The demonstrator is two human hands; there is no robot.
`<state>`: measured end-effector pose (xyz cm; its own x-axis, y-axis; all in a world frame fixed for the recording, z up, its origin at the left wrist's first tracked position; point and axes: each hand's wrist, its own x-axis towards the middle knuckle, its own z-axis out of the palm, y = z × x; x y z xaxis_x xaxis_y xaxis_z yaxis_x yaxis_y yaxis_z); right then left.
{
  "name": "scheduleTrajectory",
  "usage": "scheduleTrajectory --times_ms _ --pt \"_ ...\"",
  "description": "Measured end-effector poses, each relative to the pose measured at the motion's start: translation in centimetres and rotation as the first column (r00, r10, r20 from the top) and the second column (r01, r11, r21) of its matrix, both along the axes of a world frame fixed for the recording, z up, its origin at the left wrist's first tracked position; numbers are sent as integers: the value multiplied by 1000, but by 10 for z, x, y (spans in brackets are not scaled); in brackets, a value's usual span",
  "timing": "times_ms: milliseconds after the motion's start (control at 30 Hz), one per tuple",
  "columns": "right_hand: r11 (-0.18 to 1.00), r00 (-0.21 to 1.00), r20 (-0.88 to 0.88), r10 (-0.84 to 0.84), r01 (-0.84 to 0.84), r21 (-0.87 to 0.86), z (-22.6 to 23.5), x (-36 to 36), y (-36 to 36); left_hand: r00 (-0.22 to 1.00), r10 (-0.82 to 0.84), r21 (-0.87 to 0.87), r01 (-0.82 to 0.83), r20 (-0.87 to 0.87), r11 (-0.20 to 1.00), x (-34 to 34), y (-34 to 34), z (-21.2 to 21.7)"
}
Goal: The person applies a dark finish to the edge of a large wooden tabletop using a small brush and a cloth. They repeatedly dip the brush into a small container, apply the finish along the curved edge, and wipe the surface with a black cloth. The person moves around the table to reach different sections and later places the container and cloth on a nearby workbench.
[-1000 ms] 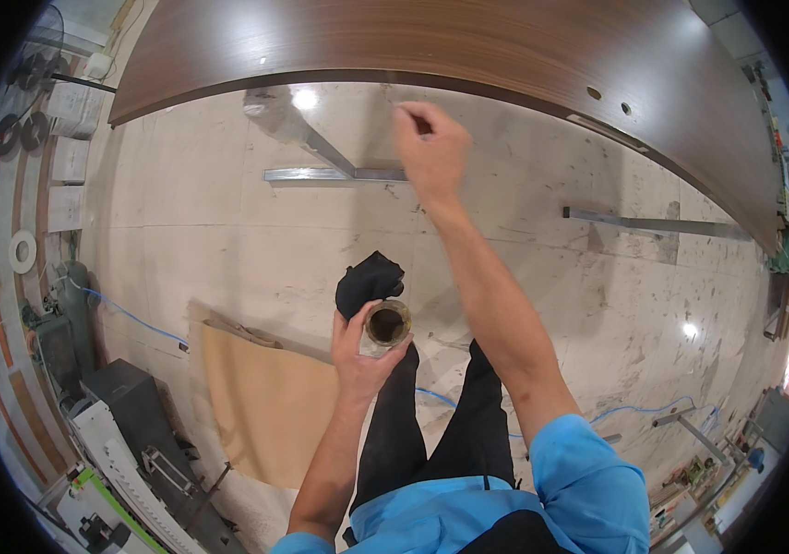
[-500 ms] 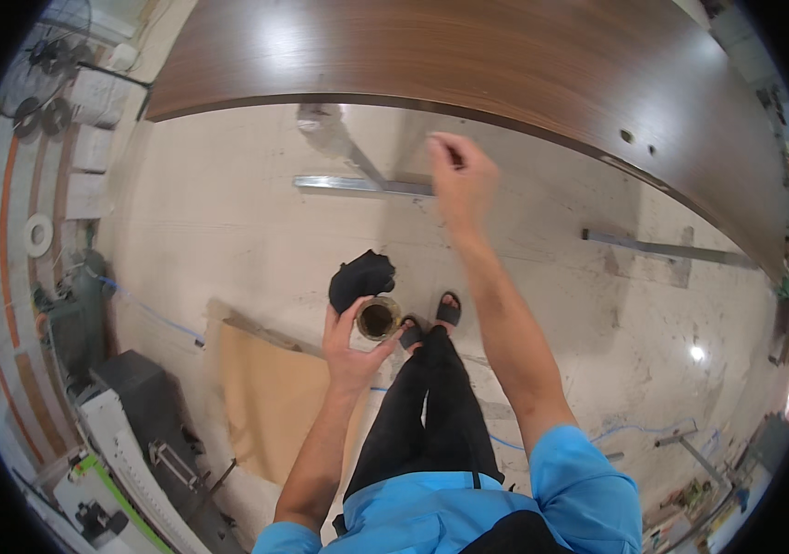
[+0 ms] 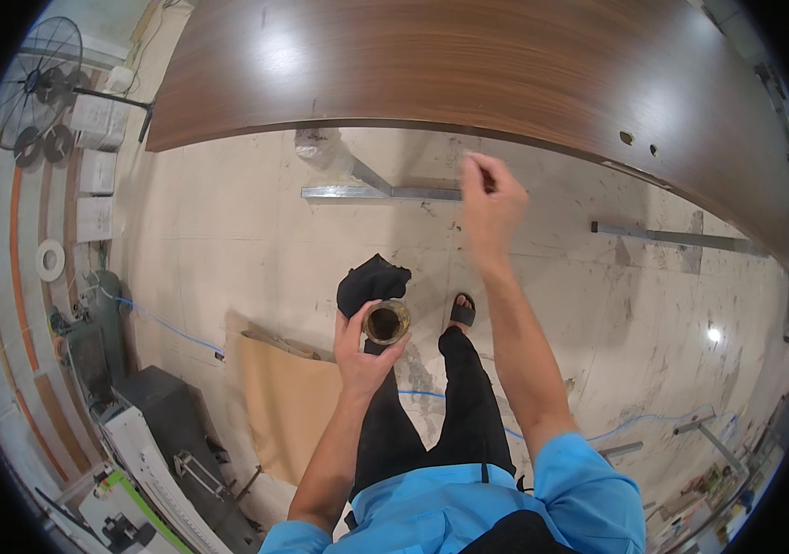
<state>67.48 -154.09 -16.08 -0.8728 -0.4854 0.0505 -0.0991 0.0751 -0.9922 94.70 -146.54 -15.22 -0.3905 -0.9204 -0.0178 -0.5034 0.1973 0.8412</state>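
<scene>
Held upright in my left hand (image 3: 365, 362) is a small round glass jar (image 3: 387, 322) with dark contents, its open mouth facing up. A bunched black cloth (image 3: 372, 283) sits at the same hand's fingertips, on the far side of the jar. My right hand (image 3: 494, 208) is raised near the front edge of a brown wood-grain panel (image 3: 394, 78), fingers curled together. A dark spot shows between those fingers, but blur hides whether it is a small object or shadow. Two small holes pierce the panel toward its right end.
Metal bars (image 3: 348, 192) of a support stand under the panel. Brown sheet material (image 3: 288, 397) lies on the floor to my left, near a dark machine (image 3: 159, 406). A blue hose (image 3: 168, 323) runs across the floor. A standing fan (image 3: 39, 83) is at the far left.
My right hand has shifted a little to the right, still curled. My legs have moved apart, and one foot is now hidden behind my left hand and jar. The left-hand grip is unchanged.
</scene>
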Motion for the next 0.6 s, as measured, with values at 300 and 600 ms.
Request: scheduleTrajectory --times_ms 300,600 --pt "998 999 -28 28 -29 -46 -16 10 -4 994 -86 56 90 -70 994 16 -38 -12" --pt "941 941 -142 -307 323 101 -7 -24 29 973 -223 46 226 -56 973 48 -66 -20"
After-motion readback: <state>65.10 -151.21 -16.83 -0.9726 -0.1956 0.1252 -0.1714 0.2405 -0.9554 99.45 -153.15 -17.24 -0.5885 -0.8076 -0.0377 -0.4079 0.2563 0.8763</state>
